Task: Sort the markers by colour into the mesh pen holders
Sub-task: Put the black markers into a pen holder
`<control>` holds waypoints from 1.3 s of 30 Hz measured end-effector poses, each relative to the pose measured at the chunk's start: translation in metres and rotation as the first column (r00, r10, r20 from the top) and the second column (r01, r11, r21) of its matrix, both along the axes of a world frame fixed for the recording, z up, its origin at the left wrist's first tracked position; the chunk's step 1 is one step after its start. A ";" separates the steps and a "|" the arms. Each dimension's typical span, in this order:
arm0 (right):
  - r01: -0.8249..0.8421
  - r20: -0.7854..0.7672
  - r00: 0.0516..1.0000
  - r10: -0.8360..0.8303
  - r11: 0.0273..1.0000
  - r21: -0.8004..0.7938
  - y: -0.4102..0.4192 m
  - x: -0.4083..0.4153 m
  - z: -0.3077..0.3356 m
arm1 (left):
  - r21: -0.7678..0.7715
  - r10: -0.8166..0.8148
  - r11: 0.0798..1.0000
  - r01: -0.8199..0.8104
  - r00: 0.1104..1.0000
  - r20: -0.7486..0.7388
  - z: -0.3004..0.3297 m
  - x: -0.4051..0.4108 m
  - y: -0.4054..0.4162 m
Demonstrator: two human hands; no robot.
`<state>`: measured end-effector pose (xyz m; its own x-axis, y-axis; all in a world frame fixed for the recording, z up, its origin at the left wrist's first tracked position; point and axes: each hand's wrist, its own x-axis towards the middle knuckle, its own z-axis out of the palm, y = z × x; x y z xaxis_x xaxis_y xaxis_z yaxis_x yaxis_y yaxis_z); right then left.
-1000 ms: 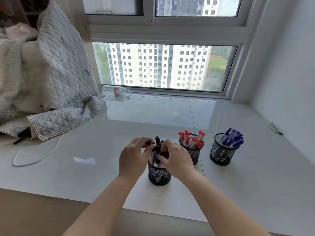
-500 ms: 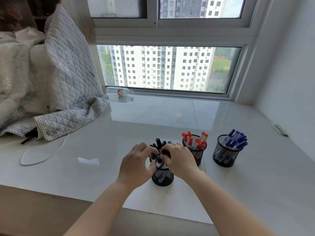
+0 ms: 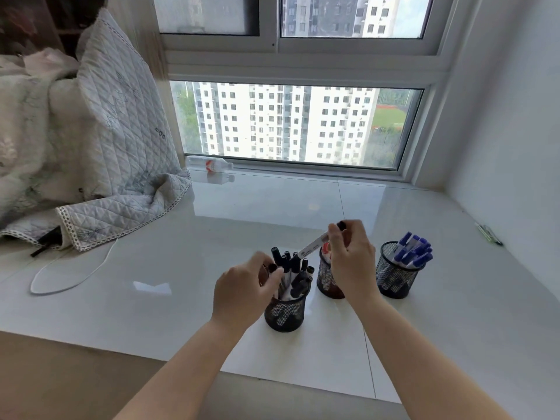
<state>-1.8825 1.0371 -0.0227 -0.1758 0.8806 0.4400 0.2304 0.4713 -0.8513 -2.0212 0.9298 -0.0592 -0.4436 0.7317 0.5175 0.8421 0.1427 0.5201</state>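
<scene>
Above the nearest holder [image 3: 285,310], which is packed with black-capped markers, the right hand [image 3: 353,262] pinches a black marker [image 3: 315,244] by its upper end, tilted, its tip down among the others. The left hand [image 3: 242,286] curls at that holder's left rim, pinching another black cap [image 3: 272,268]. Right of it, the middle holder [image 3: 325,277] is mostly hidden behind the right hand; the blue markers' holder [image 3: 394,274] stands farther right on the worktop [image 3: 181,283].

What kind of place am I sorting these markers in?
Most likely a bedroom in a high-rise flat. A wide glossy window ledge serves as the work surface, a quilted blanket is heaped at its left end, and the window looks out on tall apartment blocks from well above ground.
</scene>
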 end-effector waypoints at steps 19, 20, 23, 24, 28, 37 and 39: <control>-0.411 -0.473 0.860 0.191 0.807 -0.423 -0.002 0.000 0.010 | 0.377 -0.383 0.883 -0.279 0.036 0.923 0.026 -0.024 -0.005; -0.393 -0.413 0.884 0.218 0.826 -0.404 -0.003 -0.002 0.009 | 0.389 -0.404 0.891 -0.234 -0.014 0.915 0.025 -0.024 -0.005; -0.346 -0.207 0.935 0.289 0.873 -0.343 -0.005 -0.010 0.003 | 0.422 -0.432 0.901 -0.098 -0.116 0.895 0.021 -0.023 -0.003; -0.327 -0.132 0.945 0.300 0.889 -0.321 -0.006 -0.012 0.000 | 0.427 -0.432 0.902 -0.068 -0.131 0.892 0.020 -0.022 -0.002; -0.267 0.173 0.935 0.310 0.935 -0.233 -0.003 -0.021 -0.007 | 0.384 -0.382 0.923 -0.021 0.063 0.922 0.016 -0.023 0.001; -0.184 0.364 0.915 0.174 0.983 -0.007 -0.003 -0.028 -0.021 | 0.112 -0.031 0.988 -0.102 0.588 0.809 -0.004 -0.034 -0.001; -0.159 0.364 0.925 0.114 0.982 0.099 -0.006 -0.029 -0.023 | 0.072 0.003 0.993 -0.096 0.620 0.785 -0.010 -0.034 -0.001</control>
